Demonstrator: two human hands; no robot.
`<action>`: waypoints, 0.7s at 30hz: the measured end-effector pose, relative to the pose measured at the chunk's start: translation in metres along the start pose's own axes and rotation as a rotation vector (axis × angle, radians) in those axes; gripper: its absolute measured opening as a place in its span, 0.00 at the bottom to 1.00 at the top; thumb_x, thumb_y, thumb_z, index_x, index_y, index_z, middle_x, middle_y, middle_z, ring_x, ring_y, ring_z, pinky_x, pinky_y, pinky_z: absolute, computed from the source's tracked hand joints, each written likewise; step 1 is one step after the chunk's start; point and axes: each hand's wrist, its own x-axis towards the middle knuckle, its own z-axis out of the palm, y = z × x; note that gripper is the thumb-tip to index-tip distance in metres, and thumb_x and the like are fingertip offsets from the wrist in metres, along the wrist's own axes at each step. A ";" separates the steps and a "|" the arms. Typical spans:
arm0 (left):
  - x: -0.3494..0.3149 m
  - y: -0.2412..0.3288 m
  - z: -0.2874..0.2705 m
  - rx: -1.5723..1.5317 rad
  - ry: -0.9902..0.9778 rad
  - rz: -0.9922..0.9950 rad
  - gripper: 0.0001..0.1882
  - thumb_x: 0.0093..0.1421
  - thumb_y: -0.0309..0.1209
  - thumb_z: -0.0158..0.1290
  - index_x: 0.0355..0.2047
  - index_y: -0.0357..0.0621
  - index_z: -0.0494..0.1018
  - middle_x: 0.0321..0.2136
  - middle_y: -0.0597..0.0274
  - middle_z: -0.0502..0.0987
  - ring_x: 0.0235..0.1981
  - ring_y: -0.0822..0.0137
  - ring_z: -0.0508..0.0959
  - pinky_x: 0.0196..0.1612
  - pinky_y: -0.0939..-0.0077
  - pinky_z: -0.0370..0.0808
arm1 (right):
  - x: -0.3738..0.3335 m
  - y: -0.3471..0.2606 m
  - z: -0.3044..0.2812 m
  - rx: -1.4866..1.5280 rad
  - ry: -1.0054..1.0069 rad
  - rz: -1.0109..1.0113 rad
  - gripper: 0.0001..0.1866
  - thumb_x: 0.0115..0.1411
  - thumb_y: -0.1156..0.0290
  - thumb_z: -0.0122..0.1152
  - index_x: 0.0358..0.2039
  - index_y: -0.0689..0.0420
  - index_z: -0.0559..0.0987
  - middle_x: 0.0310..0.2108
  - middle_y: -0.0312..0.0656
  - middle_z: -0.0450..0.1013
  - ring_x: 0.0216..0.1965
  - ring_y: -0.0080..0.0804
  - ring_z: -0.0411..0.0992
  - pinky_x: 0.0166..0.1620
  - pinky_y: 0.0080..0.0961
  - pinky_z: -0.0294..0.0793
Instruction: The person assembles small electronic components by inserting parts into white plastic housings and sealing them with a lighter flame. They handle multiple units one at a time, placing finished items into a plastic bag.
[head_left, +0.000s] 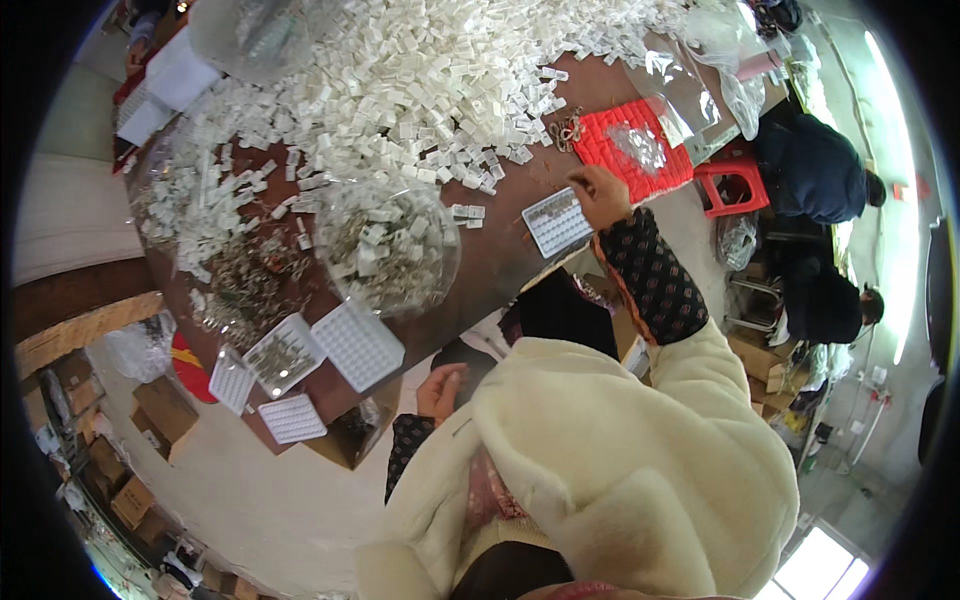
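My right hand [602, 195] is over the upper right corner of a small white grid tray [558, 222] with rows of cells. Its fingers bend together in a pinch, and whatever they hold is too small to tell. Dull bits lie in the tray's far rows. My left hand [437, 390] is below the table's near edge, its fingers curled in; I cannot make out anything in it. A padded red mat [634, 150] with clear pieces on it lies just beyond my right hand.
A great heap of small clear plastic boxes [420, 90] covers the far table. Nearer stand a clear bag [385, 245] of parts, a metal-parts pile [245, 290] and several white trays [357, 345]. A red stool [730, 187] and two people [815, 170] are at the right.
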 end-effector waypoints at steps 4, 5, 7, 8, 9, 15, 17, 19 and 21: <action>0.045 0.020 0.050 -0.010 -0.180 0.070 0.12 0.67 0.26 0.46 0.46 0.34 0.74 0.39 0.58 0.78 0.41 0.71 0.77 0.47 0.78 0.72 | 0.050 0.064 0.009 -0.160 -0.022 -0.018 0.11 0.55 0.72 0.62 0.40 0.55 0.78 0.37 0.50 0.74 0.37 0.49 0.74 0.39 0.37 0.75; 0.053 0.021 0.056 -0.038 -0.184 0.091 0.11 0.66 0.25 0.46 0.45 0.33 0.74 0.39 0.58 0.78 0.41 0.71 0.77 0.47 0.78 0.72 | 0.056 0.078 0.012 -0.197 0.013 -0.033 0.12 0.54 0.72 0.63 0.41 0.55 0.78 0.37 0.49 0.74 0.35 0.46 0.75 0.39 0.36 0.75; 0.062 0.019 0.062 -0.101 -0.199 0.138 0.11 0.65 0.23 0.46 0.45 0.32 0.74 0.39 0.57 0.78 0.41 0.70 0.77 0.47 0.78 0.71 | 0.067 0.098 0.020 -0.254 0.094 -0.061 0.15 0.54 0.72 0.65 0.43 0.54 0.79 0.39 0.46 0.75 0.33 0.40 0.77 0.38 0.34 0.76; 0.065 0.019 0.062 -0.075 -0.204 0.208 0.11 0.64 0.21 0.46 0.44 0.31 0.74 0.39 0.56 0.78 0.41 0.70 0.77 0.48 0.77 0.71 | 0.073 0.104 0.024 -0.266 0.080 -0.039 0.15 0.54 0.71 0.65 0.44 0.53 0.78 0.40 0.46 0.75 0.33 0.40 0.77 0.39 0.35 0.76; 0.068 0.019 0.063 -0.043 -0.169 0.263 0.11 0.64 0.20 0.46 0.44 0.31 0.74 0.39 0.56 0.78 0.41 0.70 0.76 0.48 0.77 0.71 | 0.077 0.109 0.028 -0.264 0.079 -0.040 0.16 0.54 0.69 0.65 0.45 0.53 0.78 0.41 0.46 0.74 0.34 0.40 0.77 0.39 0.35 0.76; 0.077 0.029 0.074 0.163 -0.139 0.549 0.10 0.62 0.18 0.47 0.42 0.30 0.75 0.37 0.54 0.78 0.38 0.68 0.77 0.44 0.78 0.72 | 0.098 0.136 0.037 -0.309 0.027 -0.156 0.10 0.56 0.70 0.64 0.40 0.54 0.81 0.36 0.45 0.78 0.34 0.38 0.78 0.41 0.34 0.77; 0.080 0.028 0.083 0.258 -0.126 0.663 0.10 0.62 0.19 0.47 0.41 0.30 0.75 0.36 0.53 0.78 0.37 0.67 0.77 0.43 0.77 0.72 | 0.104 0.149 0.032 -0.047 0.029 -0.137 0.10 0.55 0.71 0.65 0.39 0.55 0.81 0.36 0.43 0.78 0.34 0.32 0.78 0.40 0.29 0.77; 0.084 0.022 0.099 0.320 -0.119 0.762 0.10 0.63 0.22 0.45 0.41 0.32 0.74 0.35 0.53 0.78 0.37 0.65 0.77 0.43 0.73 0.73 | 0.111 0.160 0.024 0.126 0.084 -0.210 0.11 0.54 0.71 0.66 0.39 0.57 0.82 0.29 0.42 0.80 0.31 0.29 0.79 0.37 0.22 0.77; 0.095 0.015 0.123 0.315 -0.064 0.823 0.09 0.63 0.21 0.47 0.40 0.30 0.74 0.32 0.53 0.78 0.34 0.67 0.77 0.41 0.75 0.73 | 0.115 0.165 0.017 0.304 -0.015 -0.054 0.11 0.57 0.73 0.64 0.41 0.59 0.80 0.33 0.40 0.79 0.34 0.26 0.78 0.38 0.22 0.78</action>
